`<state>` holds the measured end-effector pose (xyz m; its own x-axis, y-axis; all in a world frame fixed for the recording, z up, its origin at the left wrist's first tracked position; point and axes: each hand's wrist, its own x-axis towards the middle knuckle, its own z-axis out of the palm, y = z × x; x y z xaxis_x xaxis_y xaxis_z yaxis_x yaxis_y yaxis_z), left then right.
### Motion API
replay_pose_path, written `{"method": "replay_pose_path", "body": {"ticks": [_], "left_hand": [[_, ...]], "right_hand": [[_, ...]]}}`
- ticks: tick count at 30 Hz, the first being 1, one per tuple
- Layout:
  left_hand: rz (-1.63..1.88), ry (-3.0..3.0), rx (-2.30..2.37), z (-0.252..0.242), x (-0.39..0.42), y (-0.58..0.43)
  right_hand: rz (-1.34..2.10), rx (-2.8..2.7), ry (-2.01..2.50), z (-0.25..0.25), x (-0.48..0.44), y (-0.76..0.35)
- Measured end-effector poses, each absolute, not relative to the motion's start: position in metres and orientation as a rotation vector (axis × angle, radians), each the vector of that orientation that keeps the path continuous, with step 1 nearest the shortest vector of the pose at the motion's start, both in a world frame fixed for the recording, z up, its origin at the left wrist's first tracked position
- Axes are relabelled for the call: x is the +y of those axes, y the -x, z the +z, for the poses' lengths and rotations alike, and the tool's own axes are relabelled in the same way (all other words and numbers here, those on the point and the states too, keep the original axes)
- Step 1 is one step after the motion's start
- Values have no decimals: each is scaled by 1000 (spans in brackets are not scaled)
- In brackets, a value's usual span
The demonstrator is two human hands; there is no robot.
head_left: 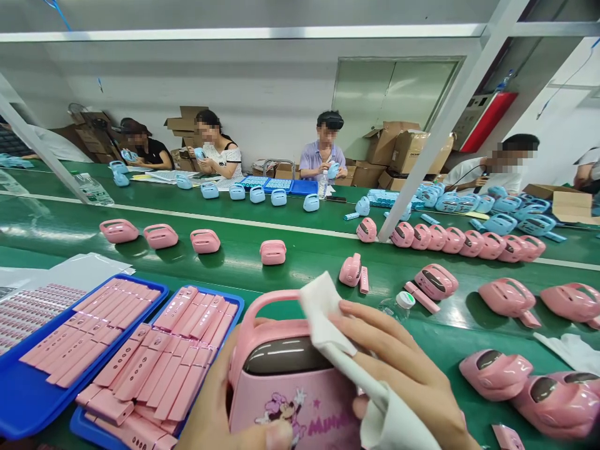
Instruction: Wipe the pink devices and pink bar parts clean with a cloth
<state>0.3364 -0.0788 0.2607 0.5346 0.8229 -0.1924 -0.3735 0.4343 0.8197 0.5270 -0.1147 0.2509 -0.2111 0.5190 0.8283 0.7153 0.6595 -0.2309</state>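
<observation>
My left hand (234,415) is closed around the left side of a pink plastic housing (253,390), its thumb across the front. The housing has a carry handle, a dark glossy window and a printed cartoon mouse with lettering. It is held upright, close to the camera. A white cloth (328,325) is gripped in my right hand (398,356) and lies against the housing's upper right corner and side. The right palm is hidden, and the cloth trails down below the fingers.
Blue trays (162,294) of pink bar-shaped parts (159,369) stand at the left by sticker sheets (42,312). Pink housings (273,252) line the green conveyor (234,275); others (557,400) sit at right near a white cloth (572,351). Co-workers (323,153) handle blue housings (312,202) opposite.
</observation>
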Motion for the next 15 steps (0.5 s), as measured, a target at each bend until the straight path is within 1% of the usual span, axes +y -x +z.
{"method": "replay_pose_path", "body": {"ticks": [4,7,9,13,15], "left_hand": [[817,-778,622,261,-81,-338],[830,-747,603,263,-80,-341],[818,-719,577,267,-79,-340],[783,-678,557,277,-78,-336],[810,-733,567,276,-78,-331]], "right_hand": [[-369,-1871,1039,255,-113,-524],[-342,-1899,1010,257,-116,-523],[-119,-1781,1034,254,-122,-526],[593,-1253,1043,242,-138,-529],[760,-1114,987,243,-142,-524]]}}
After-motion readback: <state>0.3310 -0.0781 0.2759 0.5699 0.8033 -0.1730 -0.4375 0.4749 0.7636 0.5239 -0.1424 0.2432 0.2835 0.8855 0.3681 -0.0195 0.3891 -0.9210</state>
